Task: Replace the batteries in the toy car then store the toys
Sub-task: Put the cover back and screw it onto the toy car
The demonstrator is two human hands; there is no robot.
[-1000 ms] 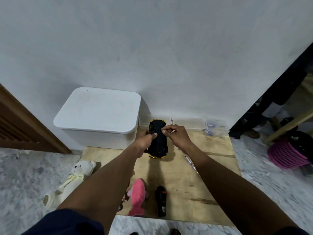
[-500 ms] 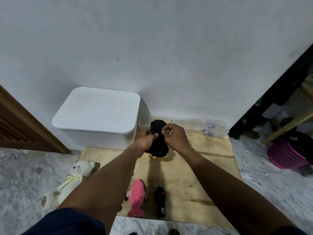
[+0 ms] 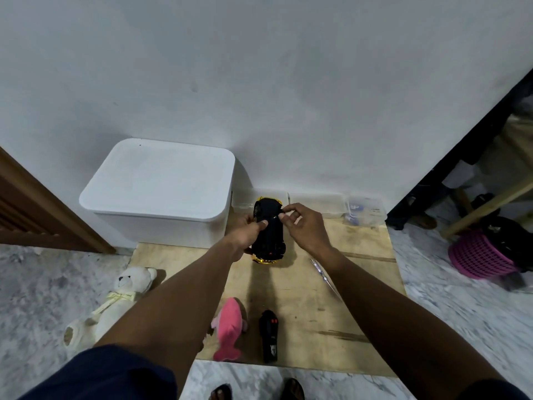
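The toy car [image 3: 269, 238] lies upside down at the far middle of the wooden board [image 3: 360, 287], black underside up, yellow body showing at both ends. My left hand [image 3: 249, 229] grips its left side, thumb on the underside. My right hand [image 3: 300, 226] hovers over the car's right edge, with thumb and forefinger pinching a tiny shiny part [image 3: 275, 217], too small to identify. A screwdriver [image 3: 324, 274] lies on the board under my right forearm. A black remote control [image 3: 268, 336] and a pink plush toy [image 3: 229, 327] lie near the board's front edge.
A white lidded storage box [image 3: 161, 180] stands at the back left against the wall. Clear plastic containers [image 3: 364, 210] line the wall on the right. A white teddy bear [image 3: 121, 298] lies on the marble floor to the left. A pink basket [image 3: 478, 255] sits far right.
My right hand has lifted off the car's underside and shifted slightly right, its fingertips now pinched together. My left hand and the car have stayed put.
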